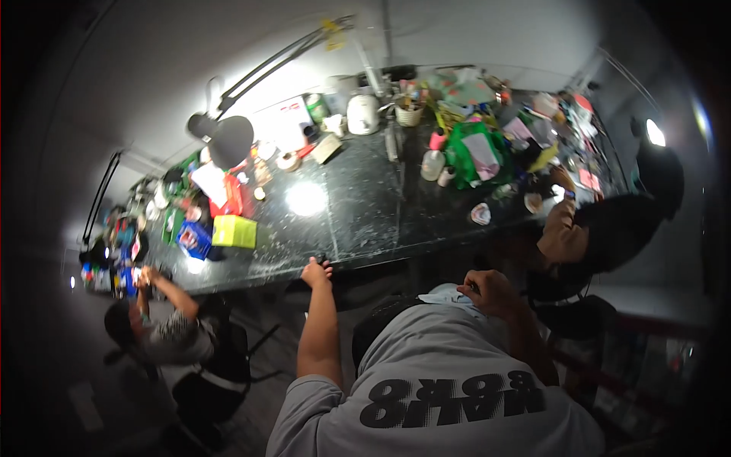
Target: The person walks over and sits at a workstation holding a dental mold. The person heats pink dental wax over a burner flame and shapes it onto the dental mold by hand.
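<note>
My left hand (316, 272) is at the front edge of the dark table (365, 206), its fingers curled around a small dark thing that I cannot make out. My right hand (491, 293) is closed in front of my body, below the table edge. Beside its fingers lies a light blue cloth-like piece (453, 297) on my lap or the front of my grey shirt (457, 358). Whether the right fingers grip anything is hidden.
A yellow-green box (234, 231) and a blue packet (194, 241) stand left. A desk lamp (228, 139) hangs over the table. A green bag (476, 154) and a clear bottle (432, 164) stand right. Co-workers sit at left (171, 335) and right (617, 236).
</note>
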`<state>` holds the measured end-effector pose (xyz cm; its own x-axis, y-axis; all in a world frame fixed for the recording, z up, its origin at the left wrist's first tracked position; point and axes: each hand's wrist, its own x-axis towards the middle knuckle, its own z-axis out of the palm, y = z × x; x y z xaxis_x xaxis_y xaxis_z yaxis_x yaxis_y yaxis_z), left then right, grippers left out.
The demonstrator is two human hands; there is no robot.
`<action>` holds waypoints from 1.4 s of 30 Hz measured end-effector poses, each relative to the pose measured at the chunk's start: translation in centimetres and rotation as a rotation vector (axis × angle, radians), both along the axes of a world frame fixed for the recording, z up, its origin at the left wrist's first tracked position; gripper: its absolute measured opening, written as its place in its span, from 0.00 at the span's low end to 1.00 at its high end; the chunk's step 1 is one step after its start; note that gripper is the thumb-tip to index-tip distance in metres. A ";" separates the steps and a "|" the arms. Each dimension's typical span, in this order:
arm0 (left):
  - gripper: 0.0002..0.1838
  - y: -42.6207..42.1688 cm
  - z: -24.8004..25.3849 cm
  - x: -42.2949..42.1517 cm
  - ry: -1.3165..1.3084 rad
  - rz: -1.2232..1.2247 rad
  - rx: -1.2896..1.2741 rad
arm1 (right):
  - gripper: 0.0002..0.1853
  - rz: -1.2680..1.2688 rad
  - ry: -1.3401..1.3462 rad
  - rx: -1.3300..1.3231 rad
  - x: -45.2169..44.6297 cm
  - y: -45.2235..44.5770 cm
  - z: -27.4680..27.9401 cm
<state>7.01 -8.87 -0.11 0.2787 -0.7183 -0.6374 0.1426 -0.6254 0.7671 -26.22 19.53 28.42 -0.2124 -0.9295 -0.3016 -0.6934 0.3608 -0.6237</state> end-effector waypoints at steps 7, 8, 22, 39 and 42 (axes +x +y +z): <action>0.27 -9.6 3.4 -2.8 0.127 0.052 -0.101 | 0.17 -0.266 -0.146 -0.012 -4.0 1.5 0.0; 0.27 -10.0 4.6 -4.1 0.131 0.050 -0.103 | 0.17 -0.268 -0.141 -0.016 -4.9 1.6 -1.8; 0.42 7.2 6.1 -0.8 0.072 -0.417 -0.171 | 0.21 -1.072 -0.679 0.146 -17.4 -3.3 -23.7; 0.16 56.8 -0.7 20.3 -0.251 0.479 0.717 | 0.14 -0.944 -0.541 0.120 -22.5 -6.8 -35.3; 0.15 64.5 -1.5 17.9 -0.120 0.696 0.546 | 0.13 -0.895 -0.683 0.138 -21.0 -6.5 -35.2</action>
